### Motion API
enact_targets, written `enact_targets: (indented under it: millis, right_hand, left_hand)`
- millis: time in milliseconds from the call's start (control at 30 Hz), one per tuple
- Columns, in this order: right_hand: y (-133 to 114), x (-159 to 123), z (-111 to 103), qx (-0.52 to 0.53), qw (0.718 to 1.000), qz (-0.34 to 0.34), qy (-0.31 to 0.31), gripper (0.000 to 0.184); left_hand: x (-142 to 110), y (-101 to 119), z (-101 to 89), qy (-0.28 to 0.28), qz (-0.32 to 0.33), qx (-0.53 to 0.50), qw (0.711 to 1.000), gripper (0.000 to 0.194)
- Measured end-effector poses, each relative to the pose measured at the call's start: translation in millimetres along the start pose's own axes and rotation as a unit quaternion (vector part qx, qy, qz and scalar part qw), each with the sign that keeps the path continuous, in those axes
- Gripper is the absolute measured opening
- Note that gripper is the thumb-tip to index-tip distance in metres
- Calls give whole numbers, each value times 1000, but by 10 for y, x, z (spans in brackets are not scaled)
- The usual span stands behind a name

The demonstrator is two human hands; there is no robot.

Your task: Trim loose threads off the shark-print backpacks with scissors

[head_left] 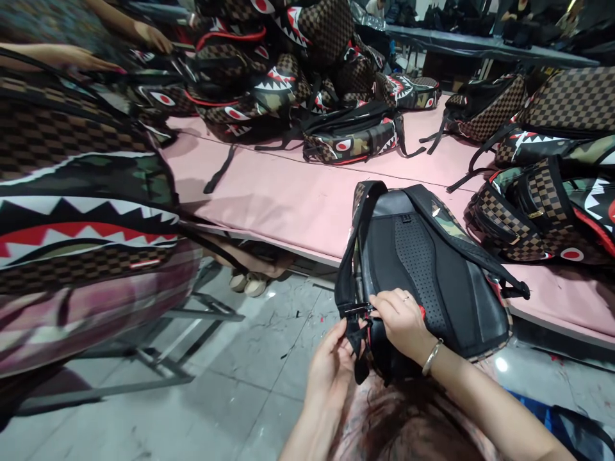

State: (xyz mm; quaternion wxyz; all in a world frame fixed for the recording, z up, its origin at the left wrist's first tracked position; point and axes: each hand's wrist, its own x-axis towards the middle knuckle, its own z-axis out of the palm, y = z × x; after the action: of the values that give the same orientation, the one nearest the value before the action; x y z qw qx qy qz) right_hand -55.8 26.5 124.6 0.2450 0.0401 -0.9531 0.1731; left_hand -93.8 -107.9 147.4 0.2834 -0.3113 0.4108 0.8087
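A backpack (416, 269) rests back panel up, partly across the front edge of the pink table and partly over my lap. Its black shoulder straps and padded mesh back face me. At its lower left corner, my left hand (334, 358) pinches the end of a black shoulder strap (356, 336). Just above, my right hand (398, 320) is closed on what look like thread snips. Their dark, narrow blades (358, 308) point left across the strap, and a bit of red shows by my palm. Whether the blades touch the strap or a thread, I cannot tell.
Similar shark-mouth backpacks are piled at the back of the pink table (269, 198), with more on the right (538, 211). A large backpack (86, 211) fills the near left, beside another person's hands (151, 37). Metal stool legs (163, 346) stand on the tiled floor.
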Motion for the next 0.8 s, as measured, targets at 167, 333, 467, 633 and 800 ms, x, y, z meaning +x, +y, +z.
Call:
enact_targets:
  millis: [167,333,467,633,800]
  right_hand:
    - [18,-17,8,43,999,16,10,18]
    - [3,-7,-13,56,998,11,-2,18]
    - [-11,19,-9,56,998,14,-3,18]
    - [22,23,77,126,992,32,7,18]
    - [38,19,54,97,995,18,-17,18]
  left_hand:
    - [11,4,-1,-2,-4,1,1000,15]
    - [9,-10,4,2,-5,-1,1000,13]
    - [-31,-2,9,-5,3,6,1000,10]
    - [-41,3,-24,-23,26,21,999,8]
    - [-6,-37,-28,-11,38,23,999,7]
